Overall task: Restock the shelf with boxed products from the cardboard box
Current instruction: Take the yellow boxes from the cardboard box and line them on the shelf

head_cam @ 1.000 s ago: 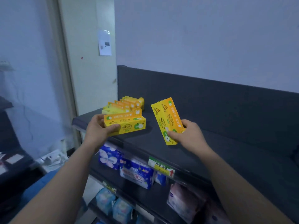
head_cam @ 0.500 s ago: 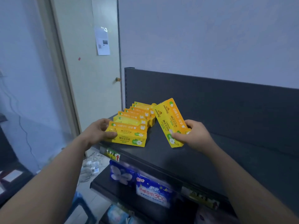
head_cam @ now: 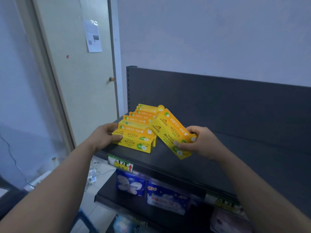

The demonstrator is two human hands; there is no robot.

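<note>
A row of several yellow toothpaste boxes (head_cam: 142,115) stands at the left end of the dark top shelf (head_cam: 210,165). My left hand (head_cam: 104,137) grips the left end of the front yellow box (head_cam: 134,142), which rests on the shelf at the head of that row. My right hand (head_cam: 200,142) holds another yellow box (head_cam: 170,130) tilted above the shelf, just right of the row, its upper end close to the boxes behind. The cardboard box is out of view.
The shelf's dark back panel (head_cam: 218,101) rises behind the boxes. A price label (head_cam: 120,163) hangs on the shelf's front edge. Blue packs (head_cam: 165,197) fill the shelf below. A door (head_cam: 80,81) and cables on the floor (head_cam: 94,172) lie to the left.
My left hand has brought its box down to the front of the row on the shelf. My right hand's box has moved left toward the row. The camera shifted closer and to the left.
</note>
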